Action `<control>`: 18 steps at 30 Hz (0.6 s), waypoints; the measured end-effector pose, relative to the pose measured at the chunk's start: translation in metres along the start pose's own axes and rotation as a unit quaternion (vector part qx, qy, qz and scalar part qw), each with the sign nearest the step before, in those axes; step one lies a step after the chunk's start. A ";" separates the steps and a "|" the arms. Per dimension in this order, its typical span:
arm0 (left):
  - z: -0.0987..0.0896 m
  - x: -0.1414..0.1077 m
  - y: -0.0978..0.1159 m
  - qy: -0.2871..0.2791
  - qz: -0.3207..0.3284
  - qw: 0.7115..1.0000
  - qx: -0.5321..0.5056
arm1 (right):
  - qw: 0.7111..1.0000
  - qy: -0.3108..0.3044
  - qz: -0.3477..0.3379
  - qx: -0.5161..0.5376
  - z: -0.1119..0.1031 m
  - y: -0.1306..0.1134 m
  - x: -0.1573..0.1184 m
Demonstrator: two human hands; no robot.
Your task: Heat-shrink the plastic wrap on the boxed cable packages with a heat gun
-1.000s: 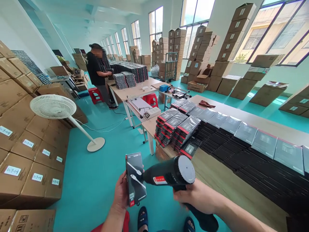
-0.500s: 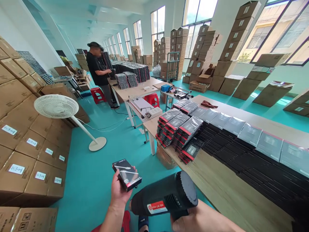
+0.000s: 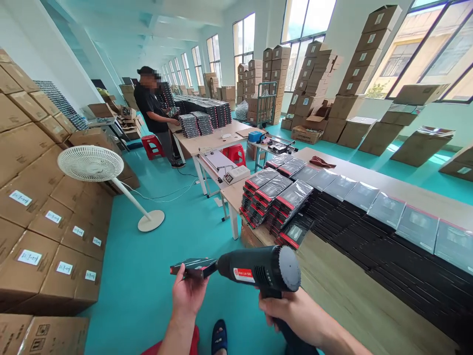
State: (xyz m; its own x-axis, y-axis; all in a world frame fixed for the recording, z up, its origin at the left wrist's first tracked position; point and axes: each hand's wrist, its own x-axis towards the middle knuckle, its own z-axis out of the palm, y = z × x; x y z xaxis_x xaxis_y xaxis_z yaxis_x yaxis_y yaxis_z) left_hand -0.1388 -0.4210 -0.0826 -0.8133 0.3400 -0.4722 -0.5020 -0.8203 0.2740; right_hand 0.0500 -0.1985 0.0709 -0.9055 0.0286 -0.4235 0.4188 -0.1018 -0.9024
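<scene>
A flat black box with red edges (image 3: 194, 266) lies tilted in my left hand (image 3: 189, 292), whose fingers and thumb grip it from below. My right hand (image 3: 283, 308) is wrapped round the handle of a black heat gun (image 3: 254, 268) with a red and white label. The gun's nozzle points left, right beside the box's right edge; whether they touch I cannot tell. On the table (image 3: 343, 286) to the right stand stacks of shiny wrapped boxes (image 3: 275, 190) and long rows of black boxes (image 3: 354, 227).
A white fan (image 3: 90, 163) stands at the left before stacked cartons (image 3: 48, 241). Further back, a person in black (image 3: 151, 108) stands at another table (image 3: 210, 140) with box stacks. A red stool (image 3: 152, 147) is near them. More cartons line the windows.
My left hand has tipped the box flatter, so its edge shows. The heat gun has risen, its nozzle now at the box. The far person's arm has reached toward the stacks on their table.
</scene>
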 end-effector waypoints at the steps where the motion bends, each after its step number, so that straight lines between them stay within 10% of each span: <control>1: 0.000 -0.001 0.000 0.002 -0.001 1.000 0.009 | 1.000 -0.021 0.008 -0.014 0.000 -0.001 -0.001; 12: 0.018 -0.013 -0.009 0.091 0.024 0.995 0.045 | 0.998 -0.055 -0.017 -0.031 0.005 -0.003 0.000; 18: 0.014 -0.012 -0.005 0.095 0.040 0.994 0.022 | 0.998 0.037 0.017 0.038 -0.008 0.001 0.004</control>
State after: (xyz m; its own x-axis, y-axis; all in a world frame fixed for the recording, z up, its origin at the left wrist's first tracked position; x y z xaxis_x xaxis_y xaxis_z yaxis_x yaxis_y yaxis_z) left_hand -0.1304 -0.4146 -0.0662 -0.7828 0.1774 -0.5964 -0.4538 -0.8186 0.3520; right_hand 0.0476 -0.1907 0.0680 -0.8820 0.0968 -0.4613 0.4406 -0.1784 -0.8798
